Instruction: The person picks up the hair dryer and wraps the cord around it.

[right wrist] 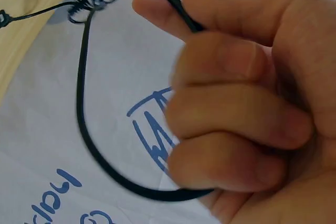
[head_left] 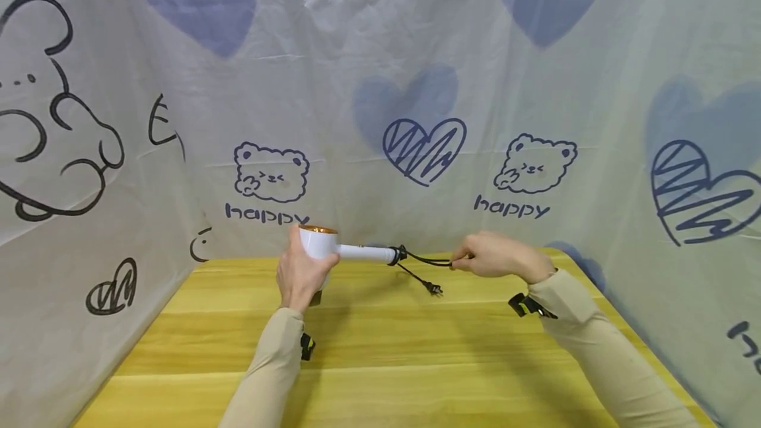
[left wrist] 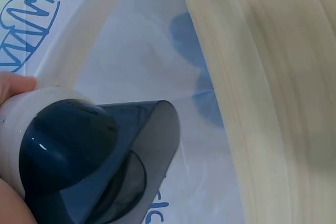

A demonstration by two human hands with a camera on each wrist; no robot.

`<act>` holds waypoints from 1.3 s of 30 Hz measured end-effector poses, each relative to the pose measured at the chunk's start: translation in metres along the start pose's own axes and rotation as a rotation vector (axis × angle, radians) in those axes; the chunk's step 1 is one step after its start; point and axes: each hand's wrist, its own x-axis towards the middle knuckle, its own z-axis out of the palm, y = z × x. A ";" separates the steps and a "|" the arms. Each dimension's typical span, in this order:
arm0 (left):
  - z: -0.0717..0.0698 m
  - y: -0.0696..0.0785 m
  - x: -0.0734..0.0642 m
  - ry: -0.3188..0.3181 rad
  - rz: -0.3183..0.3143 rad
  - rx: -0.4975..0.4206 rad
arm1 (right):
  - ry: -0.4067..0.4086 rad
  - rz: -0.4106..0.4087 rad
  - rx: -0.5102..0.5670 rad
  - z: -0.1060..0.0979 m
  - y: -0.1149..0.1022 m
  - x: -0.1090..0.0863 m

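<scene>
Left bear (head_left: pixel 272 172): the word "happy" (head_left: pixel 266 214) in dark blue beneath the drawing on the pale cloth (head_left: pixel 333 84).
Right bear (head_left: pixel 538 165): "happy" again, below it in matching script.
Right-hand cloth (head_left: pixel 630 150): lettering (head_left: pixel 744 341) cut off at the edge, an "h" legible.
Right wrist view: on cloth, "ha" begins a cropped word.
Left wrist view: partly hidden letters (left wrist: pixel 157 213), unreadable.

Hair dryer (head_left: pixel 357 253) being held above table (head_left: pixel 392 362), cord (right wrist: pixel 81 98) being held at its right, cloth (head_left: pixel 351 38) being hung behind.
</scene>
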 end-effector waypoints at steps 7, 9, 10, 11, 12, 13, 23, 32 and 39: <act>-0.003 -0.010 0.001 -0.109 -0.053 -0.003 | 0.080 -0.013 -0.082 -0.002 0.000 -0.005; -0.006 -0.012 0.001 -0.122 -0.079 -0.016 | 0.045 -0.029 -0.039 -0.001 0.000 -0.006; -0.007 -0.012 0.001 -0.121 -0.086 -0.020 | 0.018 -0.038 -0.023 0.000 0.000 -0.007; -0.008 -0.013 0.002 -0.119 -0.090 -0.024 | -0.002 -0.043 -0.010 0.000 0.000 -0.008; -0.010 -0.014 0.002 -0.114 -0.089 -0.025 | -0.009 -0.042 -0.005 0.001 0.000 -0.009; -0.011 -0.014 0.003 -0.105 -0.087 -0.025 | -0.010 -0.032 -0.009 0.001 0.000 -0.009; -0.010 -0.014 0.002 -0.006 -0.175 -0.169 | -0.153 -0.014 0.062 0.021 -0.003 -0.011; -0.005 -0.022 -0.001 -0.122 -0.420 -0.483 | -0.319 0.136 0.302 0.069 0.013 -0.001; -0.001 -0.021 -0.003 -0.176 -0.449 -0.528 | -0.422 0.135 0.451 0.100 0.024 0.013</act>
